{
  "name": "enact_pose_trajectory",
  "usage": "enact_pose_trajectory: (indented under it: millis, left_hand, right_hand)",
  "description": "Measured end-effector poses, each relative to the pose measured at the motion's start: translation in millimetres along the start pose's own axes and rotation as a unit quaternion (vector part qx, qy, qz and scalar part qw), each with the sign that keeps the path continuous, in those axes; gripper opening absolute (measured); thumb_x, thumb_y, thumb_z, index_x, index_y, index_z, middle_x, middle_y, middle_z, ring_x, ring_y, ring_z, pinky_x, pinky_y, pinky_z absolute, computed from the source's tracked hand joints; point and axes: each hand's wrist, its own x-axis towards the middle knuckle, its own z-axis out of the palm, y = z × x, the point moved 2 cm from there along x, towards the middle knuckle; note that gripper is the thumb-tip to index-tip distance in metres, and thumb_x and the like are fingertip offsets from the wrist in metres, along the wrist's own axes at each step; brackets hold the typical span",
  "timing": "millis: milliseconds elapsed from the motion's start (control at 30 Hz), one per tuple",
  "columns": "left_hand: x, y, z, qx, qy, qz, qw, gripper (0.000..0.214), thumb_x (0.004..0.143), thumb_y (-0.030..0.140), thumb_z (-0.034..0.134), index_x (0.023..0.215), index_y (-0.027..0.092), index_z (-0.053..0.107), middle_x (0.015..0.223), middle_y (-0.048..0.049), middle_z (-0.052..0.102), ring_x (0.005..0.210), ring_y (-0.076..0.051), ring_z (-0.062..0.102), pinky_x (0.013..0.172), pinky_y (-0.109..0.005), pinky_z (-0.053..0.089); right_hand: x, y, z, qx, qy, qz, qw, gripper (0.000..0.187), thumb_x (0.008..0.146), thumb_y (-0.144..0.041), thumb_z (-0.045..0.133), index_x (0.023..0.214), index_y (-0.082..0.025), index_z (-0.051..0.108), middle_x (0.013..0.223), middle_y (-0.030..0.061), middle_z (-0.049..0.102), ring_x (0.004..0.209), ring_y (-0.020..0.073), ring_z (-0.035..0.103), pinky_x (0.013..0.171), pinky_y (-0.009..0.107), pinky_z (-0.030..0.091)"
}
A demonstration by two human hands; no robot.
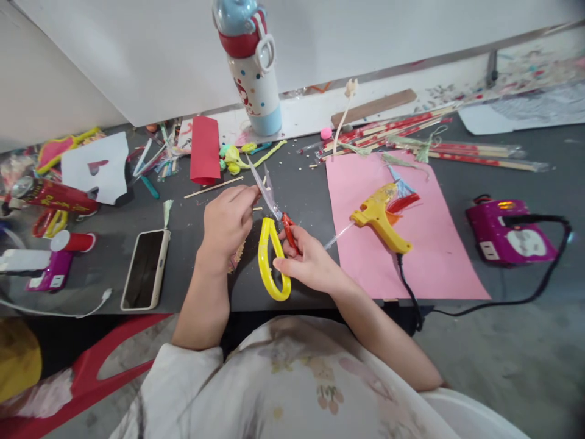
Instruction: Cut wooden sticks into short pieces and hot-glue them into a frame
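Gaping scissors (276, 211), yellow-and-red handled

Scissors (278, 213) at centre with shiny metal blades (265, 192) and glossy plastic handles (263, 253), matt desk (315, 201), smooth matt pink paper (439, 268) at three o'clock, glossy plastic glue gun (375, 210) on it, smooth wooden strip (375, 108) at one, matt cloth shirt (292, 366) at six

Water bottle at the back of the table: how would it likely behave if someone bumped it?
The water bottle looks tall and narrow, so a bump near its blue lid would probably tip it. Its rounded body suggests it might roll once down. Its contents are hidden, so weight is hard to judge.
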Motion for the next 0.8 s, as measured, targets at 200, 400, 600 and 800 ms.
enact_pose_trajectory:
  millis: [200,400,600,800]
  left_hand:
    - [7.3,2.8,-8.7,0.047,-0.035,-0.01,0.998,0.026,0.081,0.01,0.042,0.094,0.021,0.062,0.086,-0.0032,0.068,0.079,-0.018,0.06,0.062,-0.026,0.038]
    - [9.9,1.4,-14.5,-0.002,-0.078,-0.033,0.996,0.027,0.077,0.008,0.04,0.088,0.02,0.061,0.086,-0.0031,0.067,0.077,-0.017,0.06,0.065,-0.024,0.04]
    - [13.0,4.2,-21.9,-0.071,-0.108,-0.07,0.989,0.018,0.074,0.008,0.04,0.074,0.019,0.054,0.074,-0.0005,0.061,0.067,-0.013,0.054,0.064,-0.023,0.039]
    - [18.0,6.6,-33.0,-0.096,-0.144,-0.08,0.982,0.015,0.075,0.01,0.04,0.064,0.019,0.043,0.06,0.0028,0.048,0.058,-0.01,0.045,0.059,-0.022,0.035]
  right_hand:
    - [2.0,0.7,2.1,0.002,-0.012,-0.005,1.0,0.043,0.072,-0.042,0.065,0.101,-0.018,0.045,0.069,-0.0065,0.038,0.059,0.0085,0.038,0.057,0.026,0.036]
    - [2.1,2.6,1.2,-0.004,-0.011,-0.005,1.0,0.047,0.071,-0.047,0.067,0.101,-0.019,0.045,0.068,-0.0062,0.04,0.06,0.0087,0.038,0.058,0.025,0.035]
    - [1.5,2.7,3.0,-0.002,-0.014,-0.011,1.0,0.052,0.068,-0.048,0.071,0.101,-0.019,0.045,0.068,-0.0066,0.04,0.061,0.0084,0.038,0.059,0.025,0.035]
    - [0.2,2.8,3.8,0.002,-0.022,-0.001,1.0,0.056,0.065,-0.05,0.074,0.101,-0.019,0.044,0.069,-0.0071,0.038,0.061,0.0076,0.037,0.059,0.025,0.034]
